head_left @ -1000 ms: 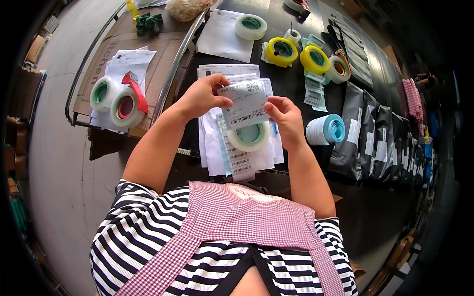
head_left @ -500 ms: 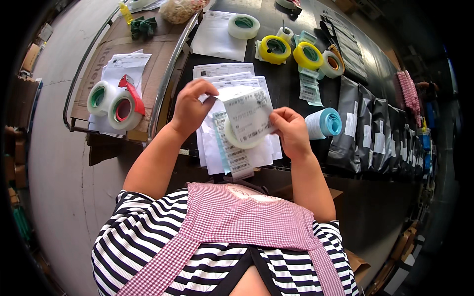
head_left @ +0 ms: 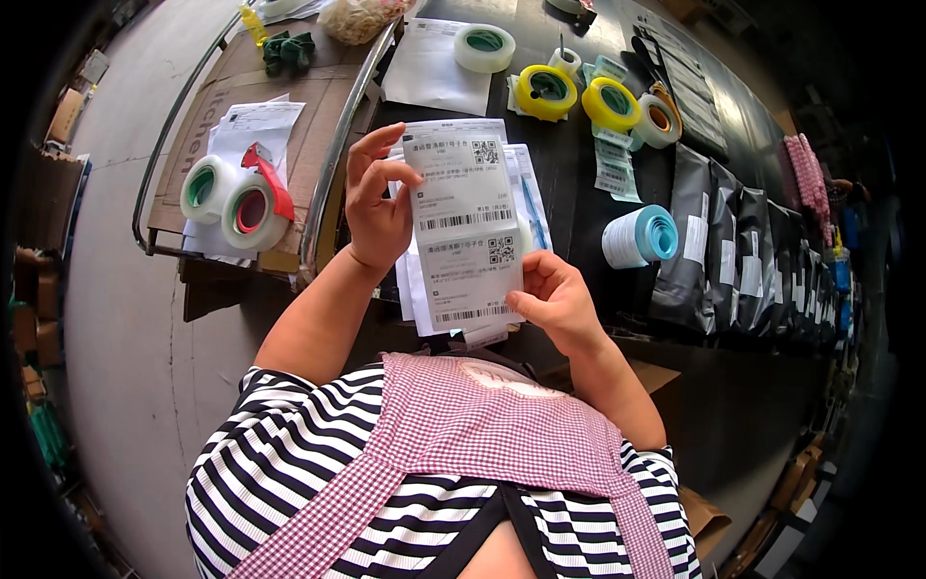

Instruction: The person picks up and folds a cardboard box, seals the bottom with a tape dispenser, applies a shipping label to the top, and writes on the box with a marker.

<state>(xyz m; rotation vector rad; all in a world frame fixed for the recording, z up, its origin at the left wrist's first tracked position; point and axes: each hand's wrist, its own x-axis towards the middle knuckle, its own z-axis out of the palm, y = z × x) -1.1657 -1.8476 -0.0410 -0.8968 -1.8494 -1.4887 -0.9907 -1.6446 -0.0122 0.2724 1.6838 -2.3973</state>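
I've got a packing workshop or warehouse on my feed: printed labels [head_left: 463, 198] near, tape rolls [head_left: 531, 104] far, dark mailing bags [head_left: 675, 282] lined up right, cardboard [head_left: 328, 82] left.

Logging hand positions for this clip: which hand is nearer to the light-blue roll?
Right. The right hand is apart from the light-blue roll, to its lower left in the picture; the left hand is much farther left, across the label sheet.

The short-sleeved shirt [head_left: 307, 425] is striped black and white, with black trim [head_left: 504, 504] pointed at the chest. The red-and-white gingham apron [head_left: 502, 434] has wide straps [head_left: 320, 511] and a pale patch [head_left: 511, 378]. Left hand [head_left: 379, 214] and right hand [head_left: 559, 301] are bare.
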